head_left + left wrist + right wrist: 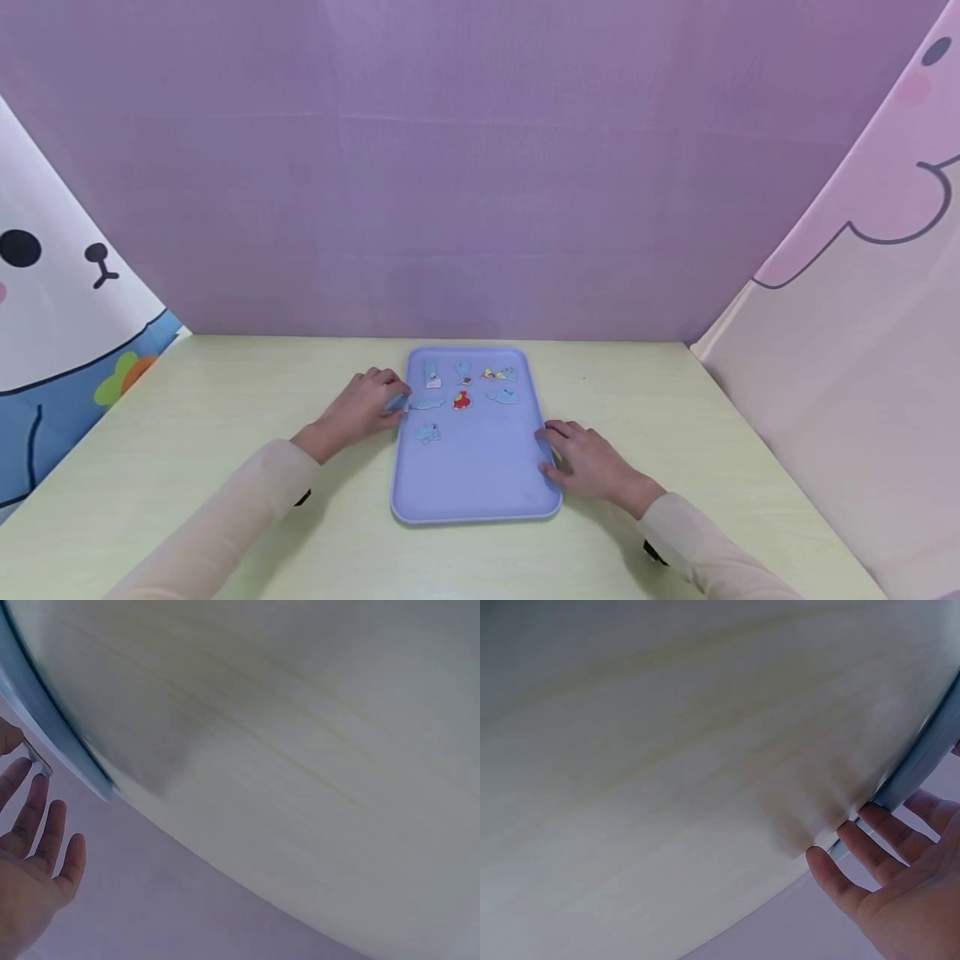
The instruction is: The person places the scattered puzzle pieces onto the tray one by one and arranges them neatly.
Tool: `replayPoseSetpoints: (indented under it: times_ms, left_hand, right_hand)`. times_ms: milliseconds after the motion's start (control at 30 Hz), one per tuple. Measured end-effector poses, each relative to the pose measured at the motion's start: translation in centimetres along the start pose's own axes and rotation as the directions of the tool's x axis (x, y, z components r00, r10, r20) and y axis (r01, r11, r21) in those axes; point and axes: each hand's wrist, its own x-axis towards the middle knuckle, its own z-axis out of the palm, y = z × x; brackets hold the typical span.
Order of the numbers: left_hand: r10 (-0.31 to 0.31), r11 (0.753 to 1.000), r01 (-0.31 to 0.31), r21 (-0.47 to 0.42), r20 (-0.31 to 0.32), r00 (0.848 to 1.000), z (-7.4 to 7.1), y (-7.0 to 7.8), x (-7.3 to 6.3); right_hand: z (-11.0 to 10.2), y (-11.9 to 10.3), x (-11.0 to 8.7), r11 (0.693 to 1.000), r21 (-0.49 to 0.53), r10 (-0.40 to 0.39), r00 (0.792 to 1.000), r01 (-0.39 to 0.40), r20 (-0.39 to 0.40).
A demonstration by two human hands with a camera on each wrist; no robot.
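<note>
A lavender tray (487, 475) lies on the table with several small, flat, puzzle-like pieces on it. Most are light blue, such as the lower-left piece (427, 432); a red piece (461, 400) sits near the middle. At the tray's left rim, my left hand (366, 407) pinches a light blue piece (396, 403) between thumb and fingers; the left wrist view shows this piece (39, 760) as a thin edge. My right hand (592, 462) rests against the right rim, fingers fairly straight. In the right wrist view, its fingertips (874, 815) are at the rim.
The pale wooden table (247, 383) extends on both sides of the tray. A purple curtain-like backdrop (480, 183) rises behind it. Printed cartoon panels stand at the left (67, 292) and right (847, 333).
</note>
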Motion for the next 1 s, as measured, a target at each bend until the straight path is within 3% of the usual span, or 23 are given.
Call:
replayPoseSetpoints:
  times_ms: [267, 533, 767, 1000]
  left_hand:
    - [0.028, 0.999, -0.026, -0.046, 0.057, 0.998, 0.3, 2.2, 0.7]
    - [0.118, 0.992, -0.115, -0.046, 0.053, 0.992, 1.1, 4.2, 1.5]
    - [0.147, 0.988, -0.142, -0.060, 0.089, 0.985, 1.8, 5.7, 2.3]
    - [0.187, 0.981, -0.183, -0.068, 0.066, 0.980, 2.3, 6.8, 3.0]
  right_hand:
    - [-0.1, -0.1, 0.0, 1.000, 0.006, -0.003, 1.000, 0.003, -0.002]
    - [0.1, 0.0, 0.0, 1.000, 0.001, 0.002, 1.000, -0.002, 0.001]
    - [0.0, 0.0, 0.0, 1.000, 0.005, 0.004, 1.000, -0.004, 0.003]
    - [0.0, 0.1, 0.0, 1.000, 0.002, 0.001, 1.000, -0.001, -0.002]
